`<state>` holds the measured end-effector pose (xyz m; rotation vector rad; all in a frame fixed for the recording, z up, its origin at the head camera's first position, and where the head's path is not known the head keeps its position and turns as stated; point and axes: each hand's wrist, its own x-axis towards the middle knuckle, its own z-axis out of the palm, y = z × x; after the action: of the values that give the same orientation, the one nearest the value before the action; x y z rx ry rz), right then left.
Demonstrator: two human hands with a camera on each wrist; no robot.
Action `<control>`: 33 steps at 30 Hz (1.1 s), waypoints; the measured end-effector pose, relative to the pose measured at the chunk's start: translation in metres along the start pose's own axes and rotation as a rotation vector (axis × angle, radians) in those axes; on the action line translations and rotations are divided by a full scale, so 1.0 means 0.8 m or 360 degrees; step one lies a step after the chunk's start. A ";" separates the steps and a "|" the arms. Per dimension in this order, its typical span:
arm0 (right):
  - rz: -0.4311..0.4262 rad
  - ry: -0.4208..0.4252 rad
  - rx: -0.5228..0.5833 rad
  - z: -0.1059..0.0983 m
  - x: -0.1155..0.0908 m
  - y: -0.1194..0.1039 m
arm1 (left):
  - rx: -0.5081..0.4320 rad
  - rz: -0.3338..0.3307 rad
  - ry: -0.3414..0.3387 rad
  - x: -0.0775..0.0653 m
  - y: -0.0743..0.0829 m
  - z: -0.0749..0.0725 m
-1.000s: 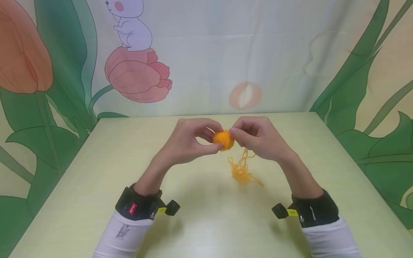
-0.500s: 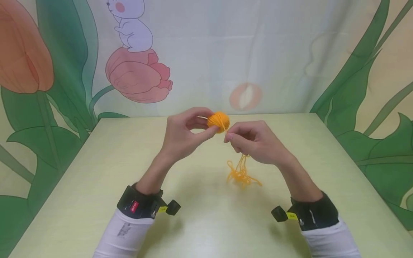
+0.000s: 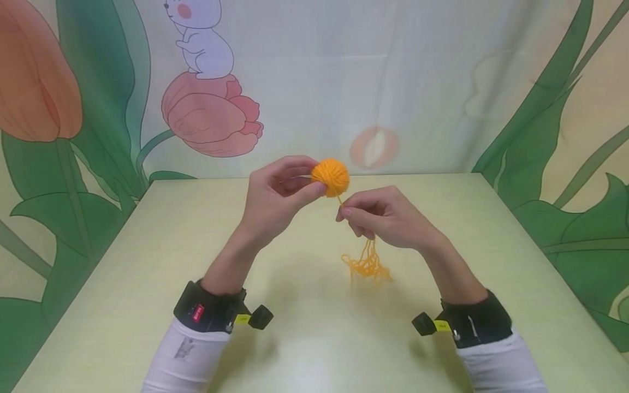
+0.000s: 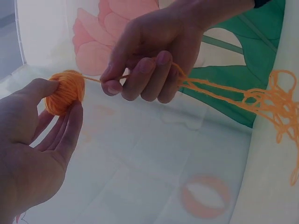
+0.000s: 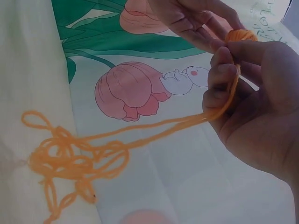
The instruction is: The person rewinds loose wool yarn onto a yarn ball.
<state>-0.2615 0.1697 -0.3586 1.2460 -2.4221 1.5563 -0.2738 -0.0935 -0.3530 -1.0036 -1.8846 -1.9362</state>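
My left hand (image 3: 277, 199) holds a small ball of orange yarn (image 3: 331, 177) between thumb and fingertips, raised over the far part of the table. Just below and to its right, my right hand (image 3: 388, 218) pinches the strand (image 4: 92, 78) that runs taut from the ball. The strand passes across the right palm under curled fingers, as the right wrist view shows. From the bottom of that hand, yarn hangs down into a loose, looped tangle (image 3: 368, 266). In the left wrist view the same tangle (image 4: 275, 105) appears at the right side.
A pale wooden table (image 3: 162, 262) lies under both hands. Behind it hangs a cloth backdrop (image 3: 304, 98) printed with tulips and a white animal. Each wrist wears a black strap with a small camera, the left one (image 3: 260, 316) and the right one (image 3: 423, 323).
My left hand has lifted the yarn ball up and slightly left. My right hand, close against the ball a second ago, now sits lower, with a short taut strand between them.
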 end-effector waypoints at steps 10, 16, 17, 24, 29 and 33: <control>0.0072 -0.0082 0.0005 -0.007 0.003 0.014 | -0.0132 -0.0042 -0.0345 -0.005 0.007 0.001; 0.0169 -0.0024 -0.0100 -0.014 0.005 0.026 | -0.0085 -0.0015 -0.0593 -0.006 0.005 0.003; 0.0178 -0.0009 -0.0109 -0.015 0.005 0.028 | -0.0041 -0.0006 -0.0623 -0.006 0.005 0.003; 0.0191 0.0080 -0.0118 -0.023 0.002 0.027 | 0.0264 0.0029 -0.0755 -0.007 0.000 0.004; 0.0160 0.0106 -0.0071 -0.023 0.000 0.023 | 0.0401 0.0083 -0.0766 -0.007 -0.005 0.003; 0.0145 0.0134 -0.0051 -0.021 -0.001 0.020 | 0.0511 0.0116 -0.0745 -0.006 -0.008 0.003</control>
<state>-0.2774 0.1862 -0.3625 1.0571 -2.4730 1.5509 -0.2735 -0.0918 -0.3608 -1.4830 -2.2648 -1.3741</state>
